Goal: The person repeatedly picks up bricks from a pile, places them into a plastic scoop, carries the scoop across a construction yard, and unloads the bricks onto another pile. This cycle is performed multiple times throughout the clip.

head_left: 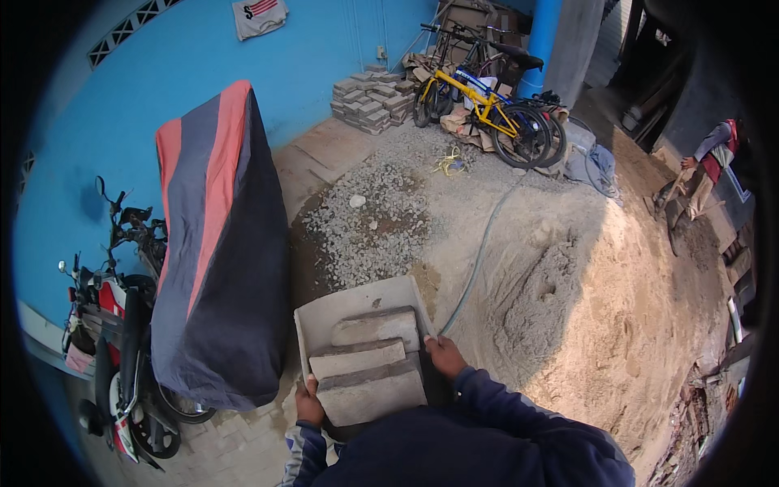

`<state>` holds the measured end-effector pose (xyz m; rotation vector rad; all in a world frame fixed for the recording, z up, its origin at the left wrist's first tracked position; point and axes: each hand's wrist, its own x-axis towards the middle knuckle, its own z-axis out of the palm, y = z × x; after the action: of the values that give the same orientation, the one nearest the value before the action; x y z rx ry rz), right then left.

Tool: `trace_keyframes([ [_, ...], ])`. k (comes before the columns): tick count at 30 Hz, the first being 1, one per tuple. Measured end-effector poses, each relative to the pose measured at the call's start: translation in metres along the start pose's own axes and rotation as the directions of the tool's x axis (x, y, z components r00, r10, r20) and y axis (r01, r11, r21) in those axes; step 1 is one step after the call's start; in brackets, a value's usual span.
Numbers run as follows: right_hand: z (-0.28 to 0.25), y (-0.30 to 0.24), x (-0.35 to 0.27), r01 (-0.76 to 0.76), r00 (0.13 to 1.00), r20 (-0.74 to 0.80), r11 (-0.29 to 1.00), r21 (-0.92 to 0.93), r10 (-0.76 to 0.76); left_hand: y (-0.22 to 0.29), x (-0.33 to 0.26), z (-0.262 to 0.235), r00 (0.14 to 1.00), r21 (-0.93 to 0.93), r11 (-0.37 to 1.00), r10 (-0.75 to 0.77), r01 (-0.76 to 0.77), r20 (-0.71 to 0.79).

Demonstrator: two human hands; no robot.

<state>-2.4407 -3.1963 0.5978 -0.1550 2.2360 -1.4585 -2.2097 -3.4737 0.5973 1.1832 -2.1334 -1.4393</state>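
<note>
Head view: a flat grey tray [324, 312] is carried in front of the body, low in the middle of the picture. Three grey paving slabs [369, 365] are stacked on it, overlapping stepwise from its far end to its near edge, and its far left corner is left bare. The left hand [308, 403] is clamped on the near left edge of the tray, with its fingers [309, 391] curled over the rim beside the nearest slab. The right hand [445, 355] is closed on the right edge of the tray, just beside the middle slab; a dark blue sleeve [519, 406] is seen behind it.

To the left, a vehicle under a red and grey cover [215, 243] is parked on the paved ground, with a motorcycle [122, 325] just beside it against the blue wall [203, 57]. Beyond the tray, a patch of gravel [365, 215] is spread on the ground, and a pale hose [479, 256] is laid across the sand heap [617, 284] at the right. A stack of paving blocks [372, 101] is set at the foot of the wall, near a yellow bicycle [479, 105]. At the far right edge, another person [706, 166] is seen bent over the sand.
</note>
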Motion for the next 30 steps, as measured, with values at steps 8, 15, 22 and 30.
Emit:
trace_keyframes([
  [8, 0.032, -0.09, 0.216, 0.009, 1.0, -0.021, 1.0, 0.019, -0.008, 0.048, 0.25, 0.053, 0.991, 0.142, 0.984, 0.117, -0.107, -0.064],
  [15, 0.041, -0.162, 0.348, -0.072, 0.987, -0.138, 0.991, 0.109, 0.087, 0.123, 0.44, 0.077, 0.978, 0.097, 0.981, 0.152, -0.166, 0.14],
  [22, 0.061, -0.178, 0.552, -0.096, 0.982, -0.158, 0.993, 0.067, 0.106, 0.153, 0.642, 0.152, 0.97, -0.041, 0.995, 0.093, -0.086, 0.224],
  [30, 0.049, -0.287, 0.779, -0.089, 0.993, -0.069, 0.992, 0.089, 0.096, 0.271, 0.84, 0.198, 0.971, -0.146, 0.987, -0.03, 0.066, 0.239],
])
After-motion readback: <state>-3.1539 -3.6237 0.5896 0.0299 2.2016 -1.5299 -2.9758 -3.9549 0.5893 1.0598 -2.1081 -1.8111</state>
